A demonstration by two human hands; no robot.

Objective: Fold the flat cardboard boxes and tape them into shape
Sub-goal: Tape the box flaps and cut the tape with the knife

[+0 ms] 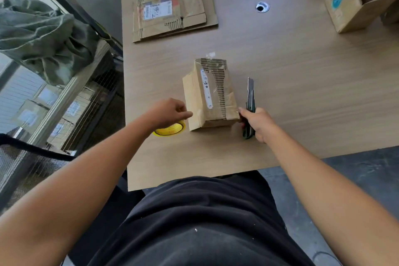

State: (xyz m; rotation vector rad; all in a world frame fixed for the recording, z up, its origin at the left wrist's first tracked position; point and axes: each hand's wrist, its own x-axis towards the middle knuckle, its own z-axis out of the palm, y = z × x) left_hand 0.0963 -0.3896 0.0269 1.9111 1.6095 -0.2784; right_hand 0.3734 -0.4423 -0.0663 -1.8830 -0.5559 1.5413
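A small folded cardboard box (210, 95) with torn corrugated facing and a white label strip stands on the wooden table (291, 93) in front of me. My left hand (170, 112) hovers at the box's left side above a yellow tape roll (170, 130); its fingers are curled, the forefinger pointing toward the box, and whether they pinch tape is unclear. My right hand (258, 124) grips a green utility knife (250, 101) just right of the box, its blade pointing away from me.
A stack of flat cardboard boxes (174, 14) lies at the table's far left. An assembled box with a blue sticker (354, 4) stands at the far right. A cable grommet (262, 7) sits between them. A green cloth (43, 32) lies on shelving to the left.
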